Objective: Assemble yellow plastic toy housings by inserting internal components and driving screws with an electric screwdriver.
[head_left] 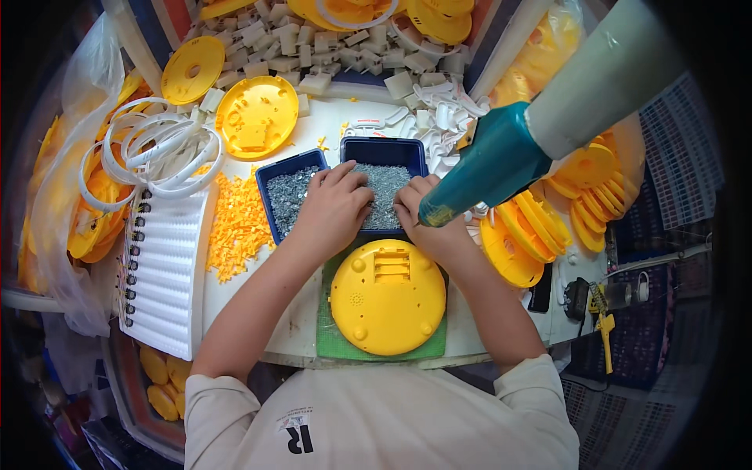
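Two dark blue bins of small metal screws stand side by side, a left bin [262,192] and a right bin [382,149]. My left hand [333,207] lies over the rims where they meet, its fingers curled down toward the screws [384,184] and the tips hidden. At the right bin's right side is my right hand [421,207], fingers bent inward at the rim; whatever they pinch is too small to tell. A teal electric screwdriver [489,160] hangs in front of that hand and covers part of it. Before me, a round yellow plastic housing [388,313] lies on a green mat [333,333], its rectangular battery compartment facing up.
Left of the bins are small yellow pieces [233,227], a white ridged tray [168,274] and white rings [157,157]. Behind lie a yellow shell [257,117] and many whitish blocks [305,51]. Yellow discs [521,235] and white parts [450,110] crowd the right.
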### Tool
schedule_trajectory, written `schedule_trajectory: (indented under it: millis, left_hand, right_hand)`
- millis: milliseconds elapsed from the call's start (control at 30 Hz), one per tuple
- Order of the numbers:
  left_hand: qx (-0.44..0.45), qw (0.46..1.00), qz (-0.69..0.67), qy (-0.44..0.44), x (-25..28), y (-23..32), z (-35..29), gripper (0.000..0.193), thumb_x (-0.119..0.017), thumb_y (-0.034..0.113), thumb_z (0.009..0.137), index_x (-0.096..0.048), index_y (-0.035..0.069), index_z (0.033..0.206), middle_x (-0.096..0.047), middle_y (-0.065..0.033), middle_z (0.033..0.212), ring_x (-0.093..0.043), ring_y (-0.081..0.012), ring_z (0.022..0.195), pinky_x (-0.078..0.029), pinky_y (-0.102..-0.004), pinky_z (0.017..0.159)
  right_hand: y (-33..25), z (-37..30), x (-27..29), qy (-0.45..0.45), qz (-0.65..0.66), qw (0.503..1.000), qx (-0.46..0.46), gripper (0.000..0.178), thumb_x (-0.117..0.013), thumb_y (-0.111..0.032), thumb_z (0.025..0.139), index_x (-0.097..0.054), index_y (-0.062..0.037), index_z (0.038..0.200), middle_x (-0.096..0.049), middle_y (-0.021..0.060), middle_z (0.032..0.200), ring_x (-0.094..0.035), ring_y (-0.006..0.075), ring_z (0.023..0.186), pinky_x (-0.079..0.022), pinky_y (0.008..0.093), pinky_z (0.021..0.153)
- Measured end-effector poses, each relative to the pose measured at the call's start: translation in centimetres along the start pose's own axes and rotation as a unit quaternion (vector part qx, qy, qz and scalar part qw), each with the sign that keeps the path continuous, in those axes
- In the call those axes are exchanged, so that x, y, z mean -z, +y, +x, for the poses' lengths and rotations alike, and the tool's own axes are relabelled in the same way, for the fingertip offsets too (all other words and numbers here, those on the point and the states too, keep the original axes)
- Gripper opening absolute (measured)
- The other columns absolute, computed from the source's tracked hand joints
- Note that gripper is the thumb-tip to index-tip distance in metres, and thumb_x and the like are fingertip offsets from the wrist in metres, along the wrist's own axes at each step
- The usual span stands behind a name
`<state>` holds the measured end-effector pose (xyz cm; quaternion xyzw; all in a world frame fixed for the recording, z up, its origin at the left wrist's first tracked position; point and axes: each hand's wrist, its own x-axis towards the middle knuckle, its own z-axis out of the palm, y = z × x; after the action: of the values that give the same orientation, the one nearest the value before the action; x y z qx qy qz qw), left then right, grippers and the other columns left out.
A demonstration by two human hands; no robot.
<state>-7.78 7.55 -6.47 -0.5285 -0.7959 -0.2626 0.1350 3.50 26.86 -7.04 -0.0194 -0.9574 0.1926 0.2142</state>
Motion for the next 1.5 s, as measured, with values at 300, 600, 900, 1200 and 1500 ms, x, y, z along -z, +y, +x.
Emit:
schedule_trajectory:
  millis: [300,600,900,1200,1500]
  left_hand:
    - [0.024,0.999,-0.045,0.008,-0.5,-0.5,-0.1,0.01,-0.078,0.013,0.085,-0.07,0.011,0.092,-0.07,-0.0037,0.115,-0.058,-0.0281,0.132,-0.043,-0.0462,0.106]
    - [0.095,0.973,-0.21,0.018,3.3,3.3,-3.8,0.01,-0.077,0.005,0.087,-0.069,0.006,0.092,-0.072,-0.0068,0.099,-0.067,-0.0287,0.1,-0.048,-0.0404,0.092]
    - [0.063,0.97,-0.223,-0.072,6.3,6.2,-8.8,0.015,-0.079,0.004,0.085,-0.069,0.008,0.096,-0.072,-0.0055,0.105,-0.065,-0.0284,0.105,-0.046,-0.0409,0.095]
    - [-0.026,0.986,-0.141,-0.09,6.1,7.5,-10.7,0.022,-0.084,0.01,0.078,-0.07,0.012,0.095,-0.071,-0.0017,0.106,-0.067,-0.024,0.107,-0.047,-0.0416,0.094]
    - [-0.042,0.977,-0.176,-0.113,7.1,6.4,-10.0,0.026,-0.081,0.007,0.079,-0.073,0.012,0.103,-0.071,-0.0023,0.107,-0.068,-0.0233,0.105,-0.049,-0.0426,0.094]
  right_hand:
    - [-1.8,-2.6,4.2,0.03,0.071,0.997,-0.018,0.011,-0.08,-0.011,0.085,-0.073,-0.0062,0.091,-0.069,0.0094,0.093,-0.065,0.0299,0.092,-0.05,0.0418,0.084]
    - [-4.3,-11.6,6.2,-0.057,0.115,0.991,-0.02,0.015,-0.08,-0.007,0.083,-0.076,-0.0051,0.096,-0.066,0.0087,0.092,-0.062,0.0303,0.092,-0.05,0.0418,0.084]
    - [-5.3,-11.5,6.4,-0.014,0.041,0.999,0.01,0.012,-0.079,-0.009,0.083,-0.077,-0.007,0.095,-0.068,0.0076,0.094,-0.065,0.0279,0.089,-0.05,0.0412,0.082]
    - [-2.8,-4.9,5.9,0.004,0.059,0.998,0.004,0.01,-0.075,-0.01,0.089,-0.076,-0.0025,0.097,-0.07,0.0131,0.095,-0.067,0.0314,0.091,-0.052,0.0437,0.081]
    - [0.3,-0.5,2.3,-0.037,-0.064,0.997,0.004,0.009,-0.079,-0.016,0.088,-0.075,-0.0078,0.092,-0.069,0.0093,0.095,-0.066,0.0316,0.096,-0.053,0.0452,0.084]
